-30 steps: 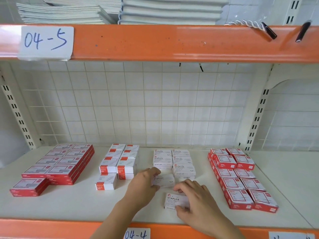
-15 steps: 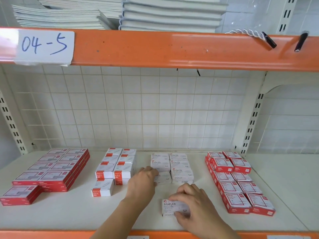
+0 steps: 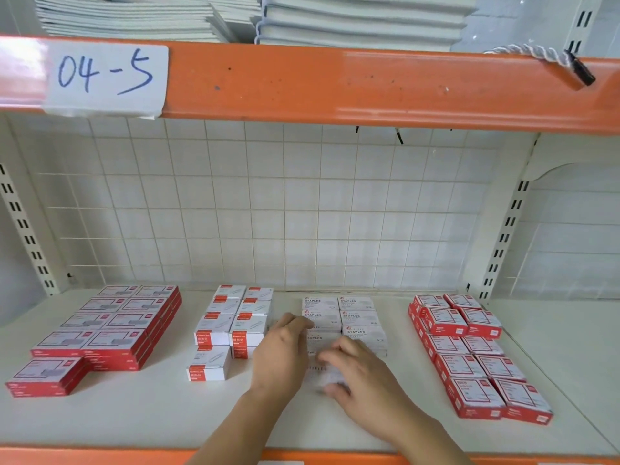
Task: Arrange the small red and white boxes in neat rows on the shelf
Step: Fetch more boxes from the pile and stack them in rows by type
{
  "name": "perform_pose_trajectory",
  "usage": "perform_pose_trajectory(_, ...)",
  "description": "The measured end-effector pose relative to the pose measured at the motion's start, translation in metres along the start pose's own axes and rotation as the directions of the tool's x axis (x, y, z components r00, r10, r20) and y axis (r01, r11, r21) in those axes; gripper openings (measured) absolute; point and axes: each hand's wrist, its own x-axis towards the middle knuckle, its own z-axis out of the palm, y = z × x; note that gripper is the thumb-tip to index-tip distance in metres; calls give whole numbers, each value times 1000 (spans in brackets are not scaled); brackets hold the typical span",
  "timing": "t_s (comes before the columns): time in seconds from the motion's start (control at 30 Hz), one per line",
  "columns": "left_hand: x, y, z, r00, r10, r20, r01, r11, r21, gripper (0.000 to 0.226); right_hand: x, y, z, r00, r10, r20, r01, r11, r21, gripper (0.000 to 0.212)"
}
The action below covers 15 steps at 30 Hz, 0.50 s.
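On the white shelf (image 3: 134,417), a block of white STAPLES boxes (image 3: 359,313) stands in two columns at the middle. My left hand (image 3: 281,350) rests against the left side of that block, fingers curled on a front box (image 3: 320,342). My right hand (image 3: 362,380) grips a blurred white staples box (image 3: 322,374) just in front of the left column. A group of red-and-white boxes (image 3: 231,323) stands to the left, with one box (image 3: 208,365) sitting out in front.
Flat red boxes (image 3: 110,327) lie stacked at the far left. Red boxes (image 3: 469,354) run in two columns at the right. The orange beam (image 3: 335,85) with the label 04-5 hangs overhead. A tiled back panel (image 3: 268,209) closes the rear. Bare shelf lies at the far right.
My right hand has pushed the loose staples box back toward the left column. My left hand stays at the block's left side. The camera has tilted up slightly.
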Motion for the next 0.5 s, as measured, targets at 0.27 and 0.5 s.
perform_pose_trajectory(0.27,-5,-2,-1,989,149,3,-149,989,-10,22,46,19,-5,998,18,-66,-29,984,-178,27)
perform_pose_trajectory(0.5,-1,-7,6,966,189,176,-215,966,142,43,16,57,-24,968,204,-146,-236,938,-254,37)
